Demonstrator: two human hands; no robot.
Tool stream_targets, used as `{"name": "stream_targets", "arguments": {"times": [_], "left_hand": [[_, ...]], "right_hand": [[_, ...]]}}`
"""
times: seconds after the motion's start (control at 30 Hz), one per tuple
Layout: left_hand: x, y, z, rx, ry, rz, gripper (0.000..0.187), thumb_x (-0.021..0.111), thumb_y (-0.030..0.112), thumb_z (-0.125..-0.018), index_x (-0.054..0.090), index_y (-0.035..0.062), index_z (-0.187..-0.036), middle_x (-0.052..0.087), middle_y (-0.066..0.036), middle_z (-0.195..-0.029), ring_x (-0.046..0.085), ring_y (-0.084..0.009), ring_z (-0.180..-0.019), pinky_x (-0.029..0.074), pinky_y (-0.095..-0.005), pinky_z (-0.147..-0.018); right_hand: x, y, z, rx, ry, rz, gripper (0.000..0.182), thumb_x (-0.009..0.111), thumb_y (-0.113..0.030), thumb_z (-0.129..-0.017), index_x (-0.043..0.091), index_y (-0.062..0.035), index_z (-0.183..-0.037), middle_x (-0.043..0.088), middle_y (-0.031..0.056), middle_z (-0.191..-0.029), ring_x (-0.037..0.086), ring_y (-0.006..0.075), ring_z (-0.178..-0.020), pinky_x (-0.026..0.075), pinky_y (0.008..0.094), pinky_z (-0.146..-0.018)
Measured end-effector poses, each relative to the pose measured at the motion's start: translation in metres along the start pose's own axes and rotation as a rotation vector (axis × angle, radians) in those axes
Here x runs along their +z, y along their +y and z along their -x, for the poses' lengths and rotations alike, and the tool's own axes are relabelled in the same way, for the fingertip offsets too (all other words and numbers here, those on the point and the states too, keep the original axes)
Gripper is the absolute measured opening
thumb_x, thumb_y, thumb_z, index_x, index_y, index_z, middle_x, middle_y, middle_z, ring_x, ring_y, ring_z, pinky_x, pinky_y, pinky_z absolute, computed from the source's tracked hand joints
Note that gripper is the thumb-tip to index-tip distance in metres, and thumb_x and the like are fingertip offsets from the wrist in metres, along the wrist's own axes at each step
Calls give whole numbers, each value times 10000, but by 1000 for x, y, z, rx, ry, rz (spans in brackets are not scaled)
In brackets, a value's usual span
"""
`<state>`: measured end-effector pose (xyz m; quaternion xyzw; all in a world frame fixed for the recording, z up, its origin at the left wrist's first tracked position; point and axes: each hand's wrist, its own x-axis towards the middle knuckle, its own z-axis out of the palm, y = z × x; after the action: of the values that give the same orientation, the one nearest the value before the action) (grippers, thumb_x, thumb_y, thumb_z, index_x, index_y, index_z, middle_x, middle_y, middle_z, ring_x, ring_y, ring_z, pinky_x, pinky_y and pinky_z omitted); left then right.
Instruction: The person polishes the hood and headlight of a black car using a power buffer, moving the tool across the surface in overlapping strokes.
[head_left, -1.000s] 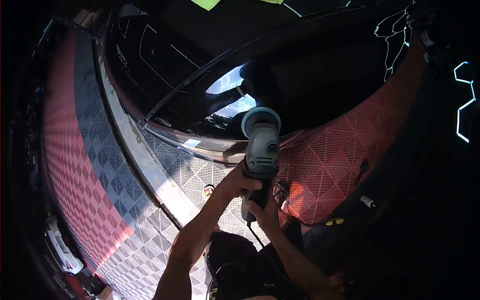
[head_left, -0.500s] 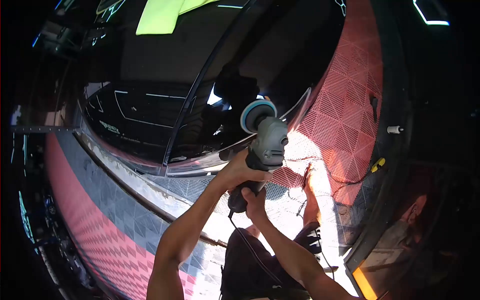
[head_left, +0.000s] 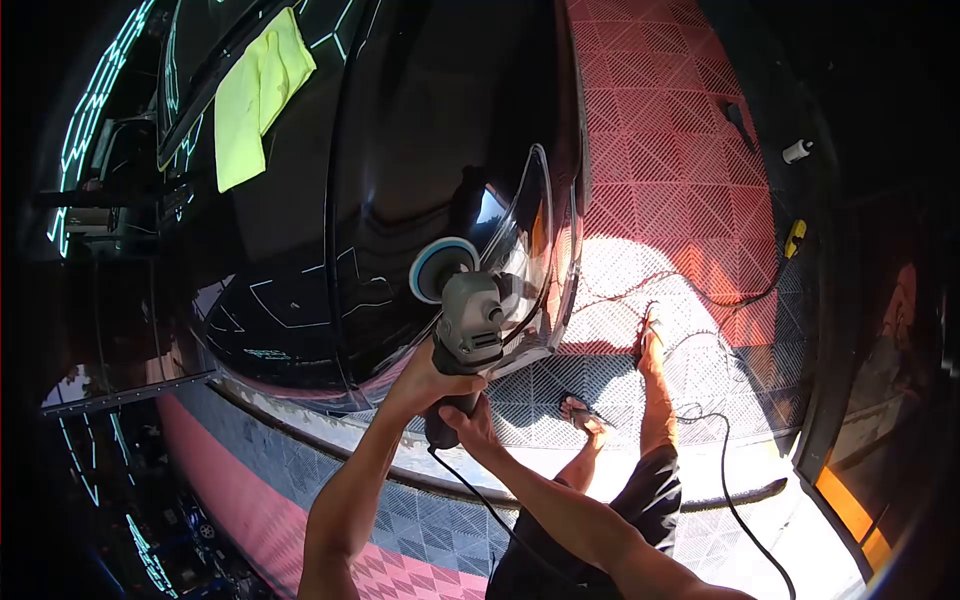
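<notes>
A grey-and-black car polisher [head_left: 470, 315] is in both my hands, its round blue-edged pad [head_left: 443, 268] over the black car body beside the headlight [head_left: 525, 240]. My left hand [head_left: 428, 385] wraps around the tool's neck just behind the grey head. Behind it, my right hand [head_left: 472, 425] is closed on the rear of the dark handle. The power cord [head_left: 480, 497] runs from the handle's end down past my legs. Glossy and dark, the car's hood [head_left: 440, 110] reflects the lights above. Most of the pad's working face is turned away.
A yellow-green cloth [head_left: 255, 105] lies on the car at upper left. Red and grey grid tiles [head_left: 660, 140] cover the floor, with cable loops [head_left: 745, 300] across them. A white bottle [head_left: 797, 151] and a yellow object [head_left: 795, 238] are at the right. My sandaled foot [head_left: 648, 325] stands near the bumper.
The view has shifted, so the cloth, headlight and my legs show more fully. The polisher now sits next to the headlight, still held by both hands.
</notes>
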<state>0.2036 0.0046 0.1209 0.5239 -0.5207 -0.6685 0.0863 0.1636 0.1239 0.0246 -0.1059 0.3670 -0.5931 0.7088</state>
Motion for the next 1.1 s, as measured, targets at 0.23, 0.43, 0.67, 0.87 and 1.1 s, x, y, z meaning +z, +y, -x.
{"name": "stream_targets", "arguments": {"times": [0.23, 0.43, 0.67, 0.87, 1.1], "left_hand": [[1, -1, 7, -64, 8, 99, 705, 823, 187, -563, 528, 31, -1184, 627, -55, -1004, 616, -160, -893, 503, -312, -812], [-8, -9, 12, -60, 24, -20, 646, 814, 184, -583, 551, 31, -1153, 642, -66, -948, 635, -175, -839, 517, -328, -775], [-1, 4, 4, -74, 62, -79, 581, 805, 161, -604, 566, 27, -1116, 651, -65, -900, 643, -169, -817, 522, -317, -745], [4, 7, 13, -125, 54, -37, 564, 821, 151, -617, 586, 20, -1113, 638, -52, -991, 597, -143, -887, 489, -301, -797], [5, 8, 1, -135, 91, -40, 513, 794, 139, -615, 603, 23, -1077, 647, -44, -954, 616, -138, -862, 498, -303, -782]], "right_hand": [[2, 2, 8, 6, 1, 50, 783, 752, -373, -713, 396, 14, -1293, 650, 113, -1000, 634, 202, -938, 511, 321, -822], [12, -5, 13, -9, -24, -53, 649, 731, -355, -742, 487, 28, -1205, 663, 118, -978, 642, 196, -912, 515, 321, -811], [15, -1, 9, 31, 6, -83, 635, 729, -372, -756, 498, 27, -1193, 649, 110, -985, 625, 180, -938, 510, 315, -802], [14, 5, 12, 54, -85, -192, 651, 736, -398, -743, 520, 29, -1184, 638, 120, -1018, 619, 188, -926, 508, 320, -809], [10, -28, 10, 69, -66, -134, 617, 690, -487, -743, 588, 27, -1070, 654, 106, -970, 634, 196, -900, 516, 341, -793]]}}
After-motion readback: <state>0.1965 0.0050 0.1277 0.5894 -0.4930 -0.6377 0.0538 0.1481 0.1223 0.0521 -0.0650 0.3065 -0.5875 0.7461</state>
